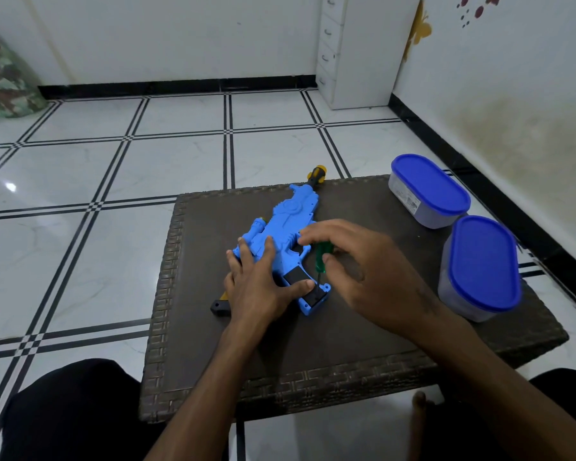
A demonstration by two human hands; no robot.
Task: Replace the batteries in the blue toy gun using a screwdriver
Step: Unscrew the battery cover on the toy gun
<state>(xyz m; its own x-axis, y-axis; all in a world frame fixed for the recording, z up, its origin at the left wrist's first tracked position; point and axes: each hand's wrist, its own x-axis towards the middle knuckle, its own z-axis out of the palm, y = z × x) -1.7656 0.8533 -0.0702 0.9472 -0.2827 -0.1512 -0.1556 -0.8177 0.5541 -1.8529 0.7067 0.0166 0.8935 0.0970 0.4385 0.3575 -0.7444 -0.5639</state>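
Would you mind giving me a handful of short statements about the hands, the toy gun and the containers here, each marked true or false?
1. The right hand holds a green-handled screwdriver. True.
2. The screwdriver's tip points at the muzzle of the blue toy gun. False: it meets the grip end, nearest the person.
3. The left hand rests on the toy gun, pressing it to the table. True.
4. Both containers have their lids off. False: each is closed with a blue lid.
5. The toy gun stands upright on its grip. False: it lies flat on its side.
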